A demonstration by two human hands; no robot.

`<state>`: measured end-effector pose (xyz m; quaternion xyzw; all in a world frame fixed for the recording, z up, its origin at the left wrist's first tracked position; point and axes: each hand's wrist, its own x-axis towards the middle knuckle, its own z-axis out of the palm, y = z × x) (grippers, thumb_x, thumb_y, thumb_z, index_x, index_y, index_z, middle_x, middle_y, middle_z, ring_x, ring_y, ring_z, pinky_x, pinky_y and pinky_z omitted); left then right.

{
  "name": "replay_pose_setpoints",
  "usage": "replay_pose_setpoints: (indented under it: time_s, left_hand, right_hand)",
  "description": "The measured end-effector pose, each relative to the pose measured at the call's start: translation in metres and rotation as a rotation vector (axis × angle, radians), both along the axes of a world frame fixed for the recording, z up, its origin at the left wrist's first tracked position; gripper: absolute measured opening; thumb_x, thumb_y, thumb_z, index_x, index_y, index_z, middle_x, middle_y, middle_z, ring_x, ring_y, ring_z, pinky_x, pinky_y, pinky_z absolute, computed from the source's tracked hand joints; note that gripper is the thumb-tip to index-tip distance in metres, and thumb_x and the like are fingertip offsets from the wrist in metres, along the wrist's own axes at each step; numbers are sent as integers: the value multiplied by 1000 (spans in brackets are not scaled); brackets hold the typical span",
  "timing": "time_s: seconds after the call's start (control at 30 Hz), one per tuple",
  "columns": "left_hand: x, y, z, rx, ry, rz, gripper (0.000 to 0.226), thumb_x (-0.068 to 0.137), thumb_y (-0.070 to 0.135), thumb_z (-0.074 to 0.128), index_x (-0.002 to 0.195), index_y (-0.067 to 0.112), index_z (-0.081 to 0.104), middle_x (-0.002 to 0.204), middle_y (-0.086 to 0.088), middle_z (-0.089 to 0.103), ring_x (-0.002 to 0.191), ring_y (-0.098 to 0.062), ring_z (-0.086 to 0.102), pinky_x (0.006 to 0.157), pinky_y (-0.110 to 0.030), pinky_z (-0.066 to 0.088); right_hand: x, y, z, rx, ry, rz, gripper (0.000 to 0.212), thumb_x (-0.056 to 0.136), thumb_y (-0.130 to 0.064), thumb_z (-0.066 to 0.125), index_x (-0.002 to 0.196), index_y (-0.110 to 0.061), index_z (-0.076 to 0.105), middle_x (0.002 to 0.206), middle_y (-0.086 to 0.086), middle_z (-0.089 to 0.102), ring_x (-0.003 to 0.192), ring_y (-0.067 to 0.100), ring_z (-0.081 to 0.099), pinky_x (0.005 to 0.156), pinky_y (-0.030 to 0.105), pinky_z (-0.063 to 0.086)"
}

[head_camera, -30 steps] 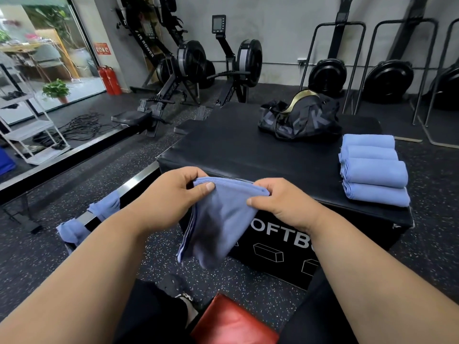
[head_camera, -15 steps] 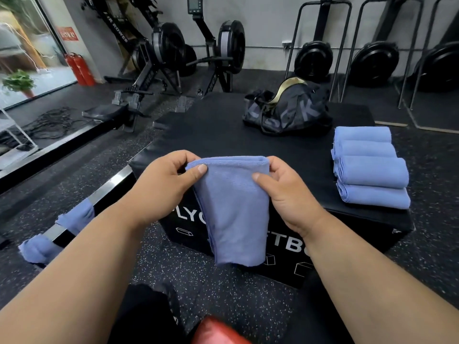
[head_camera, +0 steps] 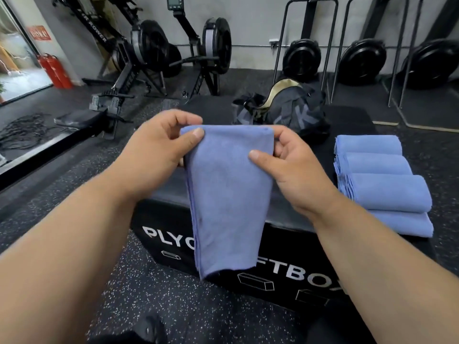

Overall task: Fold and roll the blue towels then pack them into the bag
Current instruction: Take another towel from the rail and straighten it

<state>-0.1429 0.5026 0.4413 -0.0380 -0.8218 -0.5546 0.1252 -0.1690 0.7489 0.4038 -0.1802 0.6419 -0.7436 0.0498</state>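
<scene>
left hand (head_camera: pixel 159 155) + right hand (head_camera: pixel 295 170) pinch soft folded towel (head_camera: pixel 227 194) | bag (head_camera: pixel 285 112) seemingly nylon

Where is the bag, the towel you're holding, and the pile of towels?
bag (head_camera: pixel 295 112), head view, on its dark side panel.
held towel (head_camera: pixel 228 194), head view, middle of the hanging cloth.
stack of towels (head_camera: pixel 387 192), head view, on the third towel.

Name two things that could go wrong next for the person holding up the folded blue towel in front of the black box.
1. The folded towel hangs in the air, pinched only at its top corners by the left hand and right hand; a slack grip could let the layers slide apart.
2. The rolled towels sit near the plyo box edge, so a careless elbow might knock them off.
</scene>
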Motion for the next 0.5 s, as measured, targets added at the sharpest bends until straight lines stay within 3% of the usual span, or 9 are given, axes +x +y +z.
replay_pose_setpoints:
  time_s: [0.1, 0.17, 0.23, 0.27, 0.33, 0.43, 0.5]
  left_hand:
    - [-81, -11, 12, -41, 54, 133, 24, 100, 31, 72, 122, 23, 66, 100, 5, 71, 75, -5, 59, 62, -21, 51]
    - [-133, -25, 12, 7, -8, 215, 51, 92, 47, 74, 132, 18, 62, 120, -4, 72, 77, -9, 61, 66, -25, 54]
    - [-165, -45, -1, -71, -102, 296, 82, 81, 69, 71, 142, 15, 58, 134, -8, 69, 85, -13, 63, 74, -28, 53]
    - [-170, -52, -8, -154, -146, 326, 85, 83, 72, 68, 143, 14, 59, 136, -5, 68, 95, -14, 65, 80, -27, 50]
    - [-164, -57, -26, -252, -177, 351, 63, 94, 58, 68, 140, 15, 63, 133, 2, 68, 116, -14, 64, 90, -21, 44]
    - [-129, -51, -69, -196, -193, 294, 29, 97, 36, 73, 123, 23, 70, 111, 8, 72, 90, -2, 65, 71, -5, 43]
    - [-95, -39, -104, -144, -196, 243, 17, 95, 31, 75, 112, 30, 72, 103, 14, 74, 87, 2, 66, 78, -11, 47]
  right_hand:
    - [-74, -26, 14, 59, 51, -139, 26, 98, -5, 71, 122, -7, 61, 104, 10, 78, 94, 22, 75, 85, 39, 62]
    - [-125, -42, 18, 186, 67, -231, 33, 99, -16, 72, 130, -12, 60, 103, 7, 75, 93, 17, 74, 84, 38, 61]
    - [-158, -51, 11, 396, 54, -250, 55, 101, -33, 70, 150, -18, 49, 129, 5, 66, 117, 15, 66, 95, 31, 53]
    - [-167, -53, 4, 510, 60, -245, 64, 100, -40, 69, 156, -21, 43, 145, 5, 55, 129, 17, 58, 99, 30, 48]
    - [-169, -51, -15, 656, 121, -240, 65, 98, -42, 69, 156, -28, 43, 154, 5, 44, 133, 18, 51, 99, 29, 42]
    - [-147, -37, -56, 769, 173, -176, 50, 97, -33, 69, 146, -34, 57, 140, -4, 53, 121, 10, 58, 102, 25, 45]
    - [-122, -22, -88, 905, 202, -107, 43, 97, -33, 69, 140, -34, 63, 137, -10, 55, 113, 4, 60, 98, 15, 43]
